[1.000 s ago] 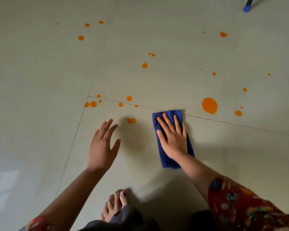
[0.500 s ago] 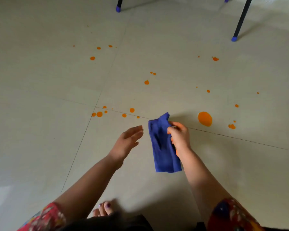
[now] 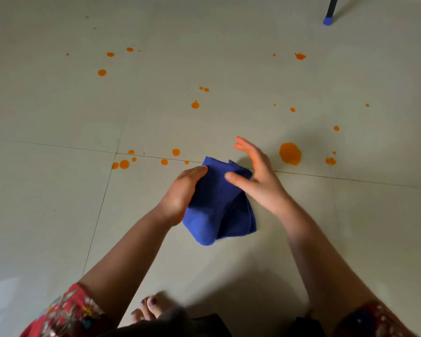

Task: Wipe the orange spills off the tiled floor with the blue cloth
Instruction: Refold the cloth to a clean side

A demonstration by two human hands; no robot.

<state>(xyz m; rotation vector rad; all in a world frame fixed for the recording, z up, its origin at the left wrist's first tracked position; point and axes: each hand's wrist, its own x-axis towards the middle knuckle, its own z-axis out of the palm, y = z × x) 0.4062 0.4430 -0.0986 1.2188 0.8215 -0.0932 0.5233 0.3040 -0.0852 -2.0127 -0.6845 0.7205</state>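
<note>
The blue cloth [image 3: 219,205] is lifted off the pale tiled floor [image 3: 58,203], folded and held between both hands in the middle of the view. My left hand [image 3: 182,193] grips its left edge with fingers curled over the fabric. My right hand [image 3: 255,176] has its thumb pressed on the cloth's top face and its fingers spread out straight behind it. A large orange spill [image 3: 290,153] lies just right of my right hand. A row of small orange drops [image 3: 124,164] runs along the tile joint to the left. More drops [image 3: 195,104] are scattered farther out.
A black chair leg with a blue foot cap [image 3: 328,20] stands at the far right. My bare toes [image 3: 146,307] show at the bottom edge, below the cloth. Thin tile joints cross the floor under the hands.
The cloth was flat on the floor under my right hand, then lifted by that hand. Now my left hand has taken hold of its left edge and the right fingers have spread.
</note>
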